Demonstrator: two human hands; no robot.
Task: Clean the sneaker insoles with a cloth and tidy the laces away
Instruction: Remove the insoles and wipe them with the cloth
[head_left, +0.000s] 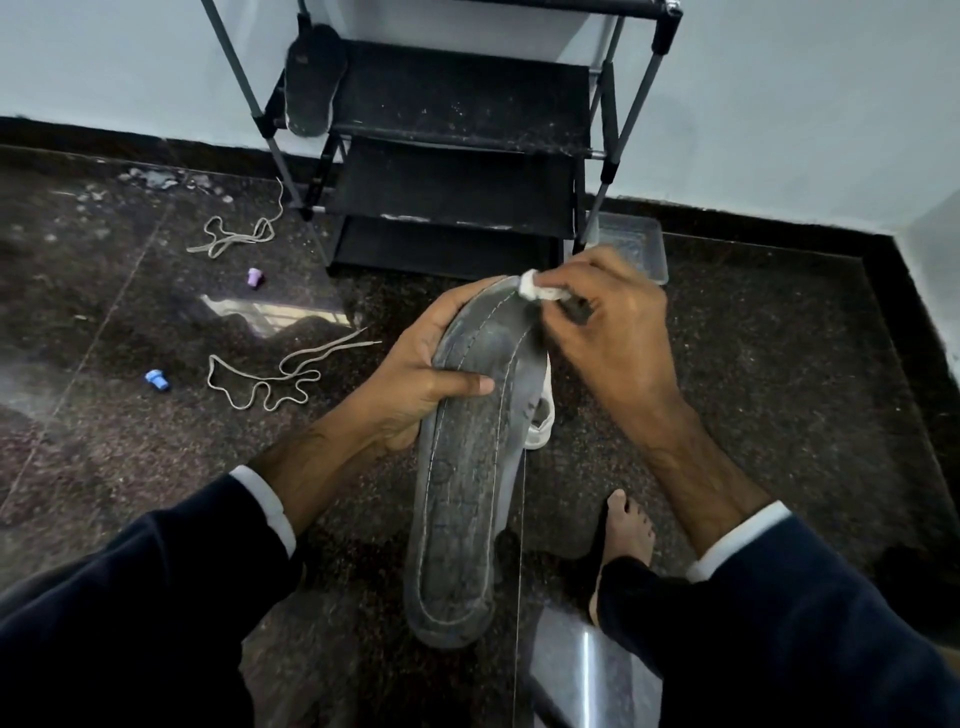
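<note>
A long grey insole (462, 493) with pale stitching runs from the centre toward the bottom of the view. My left hand (421, 374) grips its upper part, thumb across the top face. My right hand (608, 332) pinches a small white cloth (540, 288) against the insole's far tip. A white sneaker (543, 415) shows partly behind the insole. A second dark insole (314, 83) leans on the black shoe rack (457, 156). Two pale laces lie loose on the floor, one (270, 379) at mid-left, the other (239, 236) farther back.
A clear plastic container (636, 241) sits on the floor right of the rack. A purple cap (254, 278) and a blue cap (157, 380) lie on the dark stone floor at left. A bare foot (626, 530) rests at lower right. Debris lies by the wall at left.
</note>
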